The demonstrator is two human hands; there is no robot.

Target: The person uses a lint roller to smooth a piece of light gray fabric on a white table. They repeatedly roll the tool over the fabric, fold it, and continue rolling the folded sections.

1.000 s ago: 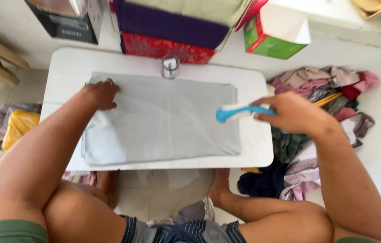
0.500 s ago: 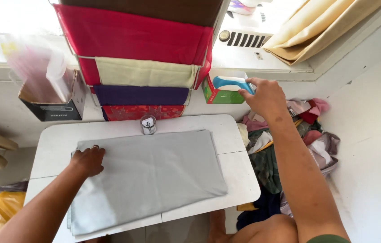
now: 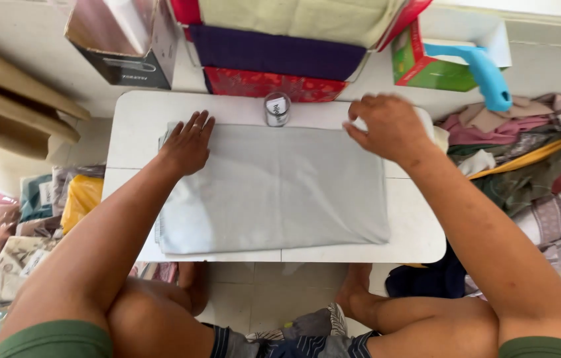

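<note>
A folded pale grey cloth lies flat on a low white table. My left hand rests palm down on the cloth's far left corner, fingers spread. Over the far right corner hovers my right hand, fingers loosely curled and holding nothing. A blue handled tool lies on a green and red box beyond the table's right end, away from both hands.
A small cylindrical can stands at the table's far edge. Stacked folded fabrics sit behind it, a dark box at the far left. A pile of clothes lies right, packaged cloths left. My legs are under the table.
My right hand has set the blue tool down on the green box and come back over the cloth's right corner. The left hand stays on the cloth. The view has tilted down.
</note>
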